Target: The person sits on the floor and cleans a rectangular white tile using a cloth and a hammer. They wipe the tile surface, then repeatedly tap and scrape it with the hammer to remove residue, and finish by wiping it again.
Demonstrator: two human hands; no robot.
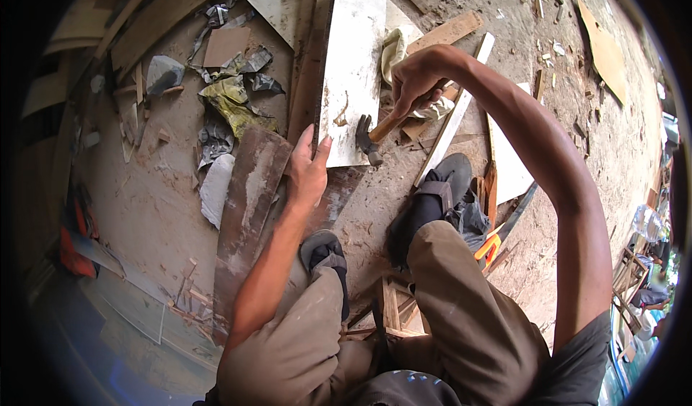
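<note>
A long white board (355, 60) with dirt marks stretches away in front of me, its near end above a brown plank on the ground. At the near left corner of the board, my left hand (308, 172) closes on the edge, thumb and fingers pointing away from me. My right hand (419, 82) is wrapped round the wooden handle of a claw hammer (387, 126). The hammer's dark head lies over the board's near right corner; whether it touches the surface I cannot tell. A pale crumpled cloth (394, 51) is beside my right hand, partly hidden by it.
A stained brown plank (249, 190) lies at the left, near crumpled yellow and silver wrapping (229, 100). A narrow white strip (454, 121) and an orange-yellow handle (489, 247) are right of my foot. A wooden frame (391, 301) stands between my legs. Wood scraps litter the ground.
</note>
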